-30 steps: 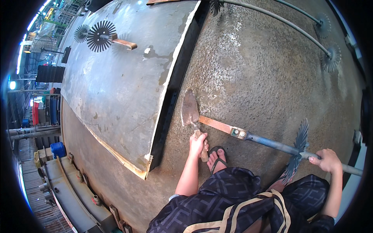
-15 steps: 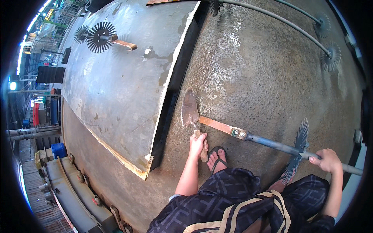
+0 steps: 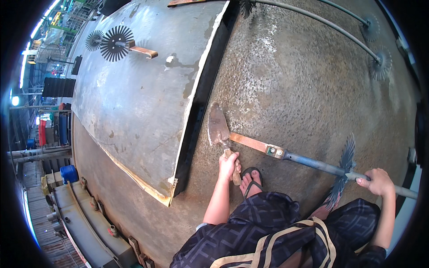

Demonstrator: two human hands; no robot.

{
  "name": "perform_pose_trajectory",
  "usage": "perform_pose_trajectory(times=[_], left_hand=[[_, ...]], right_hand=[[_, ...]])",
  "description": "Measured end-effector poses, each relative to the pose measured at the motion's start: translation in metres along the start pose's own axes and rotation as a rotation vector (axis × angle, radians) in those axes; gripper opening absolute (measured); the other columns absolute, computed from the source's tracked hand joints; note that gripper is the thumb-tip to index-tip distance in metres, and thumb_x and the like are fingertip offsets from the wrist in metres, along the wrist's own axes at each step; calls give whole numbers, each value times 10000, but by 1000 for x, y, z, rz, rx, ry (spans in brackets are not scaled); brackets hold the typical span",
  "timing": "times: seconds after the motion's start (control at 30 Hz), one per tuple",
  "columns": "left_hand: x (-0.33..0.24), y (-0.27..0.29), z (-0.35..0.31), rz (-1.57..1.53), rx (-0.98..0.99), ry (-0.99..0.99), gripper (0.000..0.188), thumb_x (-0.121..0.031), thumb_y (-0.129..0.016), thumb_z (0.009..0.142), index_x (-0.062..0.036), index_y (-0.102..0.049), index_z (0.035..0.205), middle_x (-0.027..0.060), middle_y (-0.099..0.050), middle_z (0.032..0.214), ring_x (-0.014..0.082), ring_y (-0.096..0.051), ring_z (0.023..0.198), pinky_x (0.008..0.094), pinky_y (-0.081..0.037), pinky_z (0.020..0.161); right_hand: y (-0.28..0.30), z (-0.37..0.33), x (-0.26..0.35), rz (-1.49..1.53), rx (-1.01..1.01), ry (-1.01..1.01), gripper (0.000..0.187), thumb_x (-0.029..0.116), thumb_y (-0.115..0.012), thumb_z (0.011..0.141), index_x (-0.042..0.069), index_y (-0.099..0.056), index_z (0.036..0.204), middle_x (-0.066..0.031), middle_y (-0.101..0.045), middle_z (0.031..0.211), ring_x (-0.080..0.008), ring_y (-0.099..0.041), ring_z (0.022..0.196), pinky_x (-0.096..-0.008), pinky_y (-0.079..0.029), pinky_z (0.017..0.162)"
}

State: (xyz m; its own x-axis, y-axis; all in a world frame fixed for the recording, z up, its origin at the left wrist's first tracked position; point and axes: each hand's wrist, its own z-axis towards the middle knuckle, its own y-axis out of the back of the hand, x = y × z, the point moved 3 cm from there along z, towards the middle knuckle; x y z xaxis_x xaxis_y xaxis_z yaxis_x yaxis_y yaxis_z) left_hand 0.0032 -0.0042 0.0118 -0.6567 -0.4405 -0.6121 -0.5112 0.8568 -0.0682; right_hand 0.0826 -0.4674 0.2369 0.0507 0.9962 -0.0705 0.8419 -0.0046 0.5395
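My left hand (image 3: 229, 165) is closed round the wooden handle of a trowel (image 3: 218, 126). The trowel's brown-stained blade points away from me and meets the end of a flat copper-coloured strip (image 3: 250, 142). That strip is bolted to a blue-grey metal pole (image 3: 315, 164), which slants down to the right. Around the pole sits a dark disc of thin metal blades (image 3: 346, 156), like a fan wheel. My right hand (image 3: 380, 182) grips the pole just beyond this disc. Whether the trowel presses on the strip or only overlaps it, I cannot tell.
A large grey sheet (image 3: 138, 98) with a torn pale edge lies to the left, a bladed wheel (image 3: 117, 43) resting on it. More poles (image 3: 321, 24) with bladed wheels stand at the far right. A long grey tank (image 3: 85, 214) lines the lower left. My sandalled foot (image 3: 251, 182) is on rough, wet-looking ground.
Almost nothing differs. The trowel and strip have shifted very slightly, and my right hand has risen a little on the pole. Both grips are the same.
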Motion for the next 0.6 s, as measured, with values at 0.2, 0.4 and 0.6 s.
perform_pose_trajectory(times=[0.2, 0.4, 0.6], left_hand=[[3, 1, 0, 69, 16, 13, 146, -129, -592, 844, -86, -455, 816, 36, -452, 514, 153, -431, 357, 311, -362, 335], [4, 5, 0, 84, 34, 14, 148, -124, -594, 842, -87, -456, 805, 34, -453, 515, 150, -432, 356, 303, -364, 335], [6, 1, -8, 130, 92, 10, 152, -114, -595, 846, -88, -452, 801, 34, -447, 515, 152, -422, 351, 304, -364, 332]], right_hand=[[-6, 2, -4, -26, -35, 42, 625, 653, -580, 737, 38, -683, 768, -213, -586, 647, -399, -615, 747, -472, -471, 729], [-6, 0, -2, -28, -33, 50, 623, 651, -581, 737, 35, -678, 757, -213, -589, 653, -395, -616, 751, -473, -470, 728], [-6, 0, -3, -42, -51, 55, 657, 680, -561, 732, 32, -672, 747, -214, -586, 647, -397, -614, 749, -472, -474, 733]])
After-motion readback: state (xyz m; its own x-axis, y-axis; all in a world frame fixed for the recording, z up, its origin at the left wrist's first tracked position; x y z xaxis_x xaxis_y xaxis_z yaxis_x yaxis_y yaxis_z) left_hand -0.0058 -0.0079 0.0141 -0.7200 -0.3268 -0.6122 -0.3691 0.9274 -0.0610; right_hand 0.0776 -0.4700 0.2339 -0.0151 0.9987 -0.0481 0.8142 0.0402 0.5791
